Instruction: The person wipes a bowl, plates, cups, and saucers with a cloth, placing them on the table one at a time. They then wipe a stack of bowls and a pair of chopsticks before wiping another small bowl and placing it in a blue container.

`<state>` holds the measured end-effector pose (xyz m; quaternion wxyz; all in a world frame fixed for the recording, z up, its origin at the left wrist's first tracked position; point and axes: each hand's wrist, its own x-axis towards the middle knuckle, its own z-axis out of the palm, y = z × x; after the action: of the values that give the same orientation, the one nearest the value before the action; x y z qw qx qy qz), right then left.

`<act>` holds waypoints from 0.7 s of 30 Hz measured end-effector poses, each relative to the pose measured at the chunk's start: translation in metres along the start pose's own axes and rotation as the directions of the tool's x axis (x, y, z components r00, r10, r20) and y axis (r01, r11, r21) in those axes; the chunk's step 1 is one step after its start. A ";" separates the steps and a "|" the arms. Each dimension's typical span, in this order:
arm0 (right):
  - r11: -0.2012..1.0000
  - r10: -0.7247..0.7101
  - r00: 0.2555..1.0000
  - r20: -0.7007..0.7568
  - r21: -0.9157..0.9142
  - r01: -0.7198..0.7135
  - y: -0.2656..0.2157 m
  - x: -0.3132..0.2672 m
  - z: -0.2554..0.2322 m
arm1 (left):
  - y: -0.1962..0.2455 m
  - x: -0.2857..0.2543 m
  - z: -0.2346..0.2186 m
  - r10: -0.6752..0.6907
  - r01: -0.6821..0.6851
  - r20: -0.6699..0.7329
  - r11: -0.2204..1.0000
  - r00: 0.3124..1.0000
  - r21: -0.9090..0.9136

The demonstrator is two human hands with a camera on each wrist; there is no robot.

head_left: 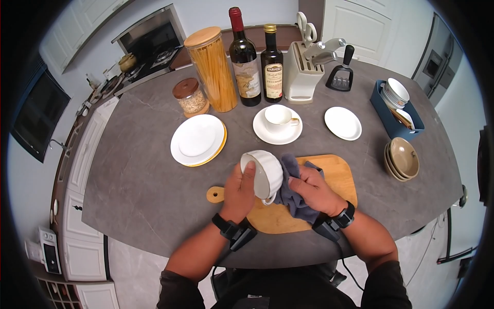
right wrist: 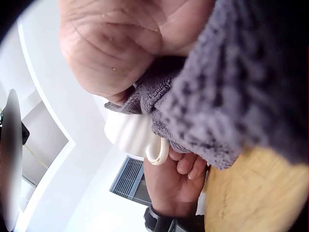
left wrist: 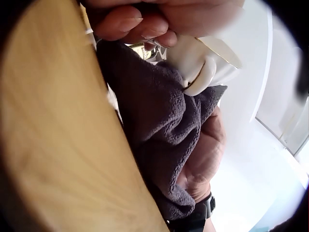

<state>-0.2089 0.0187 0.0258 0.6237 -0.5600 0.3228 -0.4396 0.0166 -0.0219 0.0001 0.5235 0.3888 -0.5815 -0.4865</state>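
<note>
A white fluted cup [head_left: 268, 172] with a thin gold rim is tilted on its side in my left hand [head_left: 240, 191], thumb at its mouth and fingers around the outside. Its small handle [left wrist: 203, 77] points down toward the board. My right hand [head_left: 318, 189] grips a dark grey towel [head_left: 294, 193], which lies against the cup's outer wall. In the right wrist view the towel [right wrist: 193, 111] hangs in folds from the palm, beside the cup [right wrist: 128, 133]. Below both hands lies a wooden cutting board [head_left: 337, 177].
Stacked plates [head_left: 198, 136] stand left, a cup on a saucer [head_left: 278, 135] ahead, and a small plate [head_left: 343, 123] beyond the board. Brown bowls [head_left: 404, 158] and a blue bin [head_left: 406, 129] sit right. Bottles [head_left: 245, 67], a pasta jar [head_left: 211, 72] and a knife block [head_left: 301, 74] line the back.
</note>
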 end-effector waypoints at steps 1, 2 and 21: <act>1.000 -0.025 0.998 0.060 0.019 0.024 0.001 0.000 -0.001 | 0.000 0.002 -0.003 -0.048 0.048 -0.019 0.999 0.999 -0.008; 1.000 -0.025 0.998 0.059 0.020 0.024 0.000 -0.001 0.000 | 0.000 0.004 -0.007 -0.097 0.096 -0.038 0.995 0.995 -0.018; 0.983 -0.140 0.982 -0.126 -0.136 0.122 -0.008 0.001 0.010 | 0.007 0.040 -0.061 -0.263 0.299 -0.198 0.936 0.944 0.183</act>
<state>-0.2006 0.0218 0.0355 0.5331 -0.5878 0.3540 -0.4950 0.0710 -0.0682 0.0149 0.4519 0.5616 -0.5209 -0.4572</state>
